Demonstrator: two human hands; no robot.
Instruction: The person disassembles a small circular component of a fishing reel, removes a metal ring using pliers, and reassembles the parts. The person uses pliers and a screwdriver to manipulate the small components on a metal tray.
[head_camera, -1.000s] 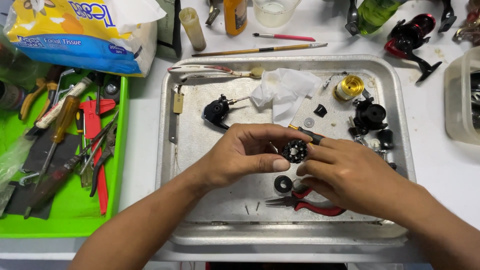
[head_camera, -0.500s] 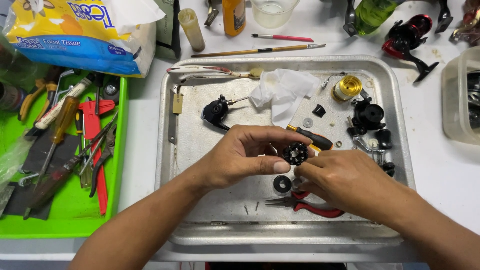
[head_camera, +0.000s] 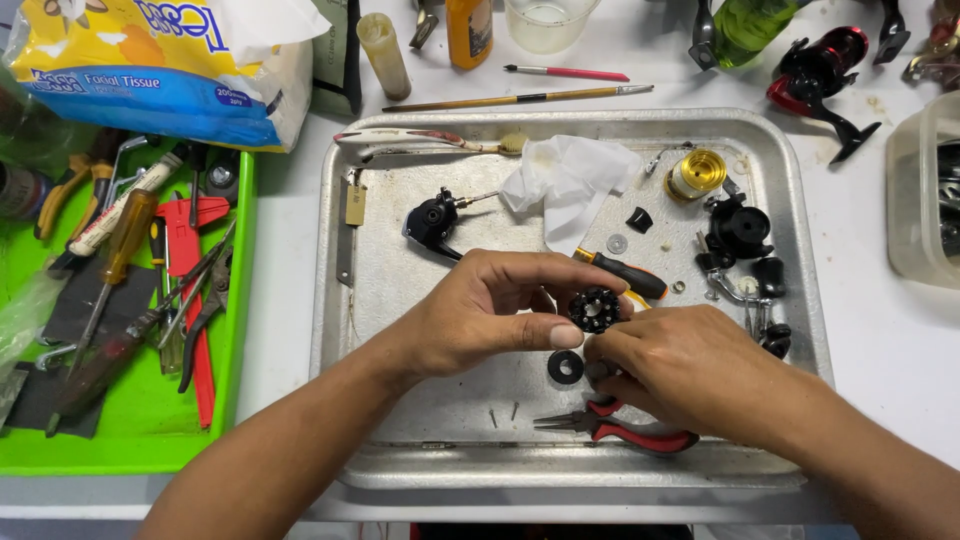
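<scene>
My left hand (head_camera: 490, 310) pinches a small black toothed wheel (head_camera: 595, 309) between thumb and fingers above the metal tray (head_camera: 380, 300). My right hand (head_camera: 690, 365) is closed beside it, its fingertips touching the underside of the wheel; what it holds is hidden. A black ring washer (head_camera: 565, 367) lies on the tray just below the wheel. A screwdriver with a black and orange handle (head_camera: 625, 273) rests behind the hands. Red-handled pliers (head_camera: 620, 428) lie under my right wrist.
On the tray lie a black reel handle part (head_camera: 432, 222), a crumpled white tissue (head_camera: 568, 185), a gold spool (head_camera: 697, 173) and black reel parts (head_camera: 740, 235). A green tray of tools (head_camera: 120, 280) sits left, a tissue pack (head_camera: 150, 60) at back left, brushes (head_camera: 520, 98) behind.
My right hand has slid down and left, away from the screwdriver, and now sits under the toothed wheel. My left hand keeps the wheel in nearly the same place.
</scene>
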